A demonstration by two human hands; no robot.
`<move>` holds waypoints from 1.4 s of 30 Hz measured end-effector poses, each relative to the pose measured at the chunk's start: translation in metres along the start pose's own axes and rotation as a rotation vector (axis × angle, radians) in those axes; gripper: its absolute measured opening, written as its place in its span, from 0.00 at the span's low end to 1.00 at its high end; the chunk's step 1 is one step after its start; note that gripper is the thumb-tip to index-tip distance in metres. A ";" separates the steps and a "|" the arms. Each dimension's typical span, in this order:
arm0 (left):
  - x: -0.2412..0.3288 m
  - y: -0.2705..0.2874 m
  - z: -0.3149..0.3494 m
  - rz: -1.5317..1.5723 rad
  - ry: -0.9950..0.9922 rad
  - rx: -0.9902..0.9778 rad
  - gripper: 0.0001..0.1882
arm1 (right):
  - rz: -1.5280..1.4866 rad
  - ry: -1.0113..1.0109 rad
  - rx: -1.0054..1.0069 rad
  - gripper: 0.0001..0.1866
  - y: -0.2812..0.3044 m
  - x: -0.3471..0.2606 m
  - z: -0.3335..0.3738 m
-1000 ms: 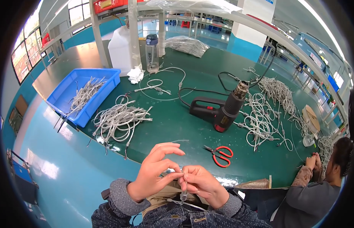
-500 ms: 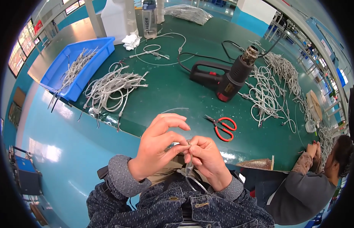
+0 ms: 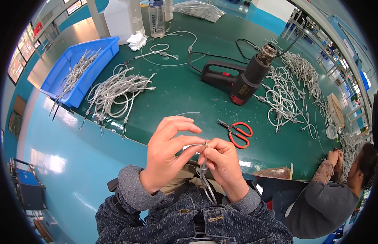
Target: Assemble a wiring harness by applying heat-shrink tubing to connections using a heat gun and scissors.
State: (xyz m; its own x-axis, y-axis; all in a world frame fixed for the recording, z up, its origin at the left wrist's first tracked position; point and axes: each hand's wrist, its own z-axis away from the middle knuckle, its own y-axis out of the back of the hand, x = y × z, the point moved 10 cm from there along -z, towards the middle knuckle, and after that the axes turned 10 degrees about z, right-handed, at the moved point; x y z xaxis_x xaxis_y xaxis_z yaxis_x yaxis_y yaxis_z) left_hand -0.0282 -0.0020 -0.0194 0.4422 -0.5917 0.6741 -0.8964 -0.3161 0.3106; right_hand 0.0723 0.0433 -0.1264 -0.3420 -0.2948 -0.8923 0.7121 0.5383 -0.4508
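The left hand (image 3: 166, 152), its other fingers loose, and the curled right hand (image 3: 224, 162) pinch one gray cable (image 3: 202, 173) in front of one black heat gun (image 3: 250, 79). One blue tray (image 3: 95, 70) sits left of the heat gun, one pair of snips (image 3: 229, 127) just in front.
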 end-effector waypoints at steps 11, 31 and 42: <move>0.008 -0.001 -0.001 -0.115 -0.054 -0.008 0.08 | 0.057 -0.045 -0.011 0.05 -0.002 0.000 0.002; -0.024 0.002 0.020 0.036 0.117 0.213 0.08 | 0.190 -0.060 0.059 0.10 0.000 0.003 0.004; -0.038 -0.014 0.019 0.224 0.298 -0.076 0.13 | 0.231 0.013 -0.069 0.11 -0.006 0.012 -0.002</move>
State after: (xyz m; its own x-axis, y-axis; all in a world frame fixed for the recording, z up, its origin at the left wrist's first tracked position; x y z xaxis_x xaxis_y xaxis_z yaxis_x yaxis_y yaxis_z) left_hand -0.0320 0.0104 -0.0620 0.2170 -0.3948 0.8928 -0.9745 -0.1411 0.1744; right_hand 0.0625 0.0384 -0.1343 -0.1834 -0.1474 -0.9719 0.7290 0.6429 -0.2351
